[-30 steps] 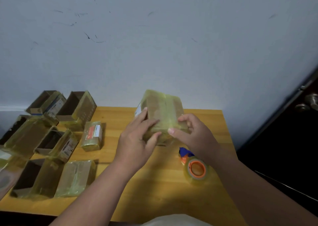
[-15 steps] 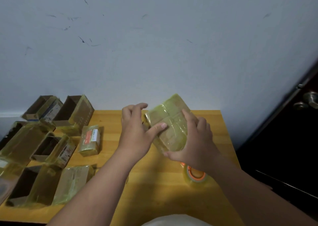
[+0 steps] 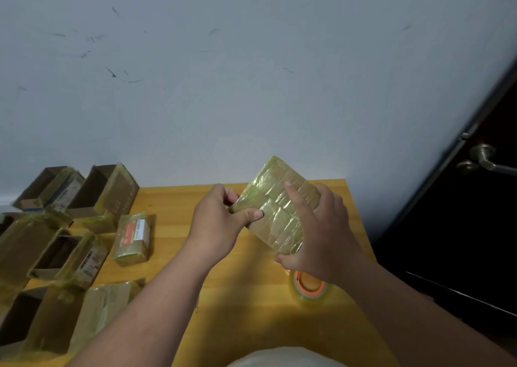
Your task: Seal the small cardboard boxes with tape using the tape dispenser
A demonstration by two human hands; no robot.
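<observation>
Yellowish tape already wraps the small cardboard box (image 3: pixel 279 210), which is held in the air above the far right part of the desk (image 3: pixel 251 305), clear of the wood and tilted. Its long axis runs diagonally, from the upper end near the desk's far edge down toward the person and to the right. The left hand (image 3: pixel 218 224) pinches the box's left corner, thumb pressed on the broad upper face and fingers (image 3: pixel 230 197) curled behind it. The right hand (image 3: pixel 319 232) cradles the lower right end, its fingers spread across the taped face and the thumb tucked under the near corner. Both hands thus grasp the same box, one at each side.

The tape dispenser (image 3: pixel 309 287), a clear roll with an orange core, lies on the desk directly beneath the right wrist, near the right edge. The right hand is plainly the nearer one to it, so picking up the roll would likely fall to that hand while the left keeps the box. Open boxes (image 3: pixel 106 190) and a sealed parcel (image 3: pixel 133 238) sit along the desk's left side, well apart from the hands.
</observation>
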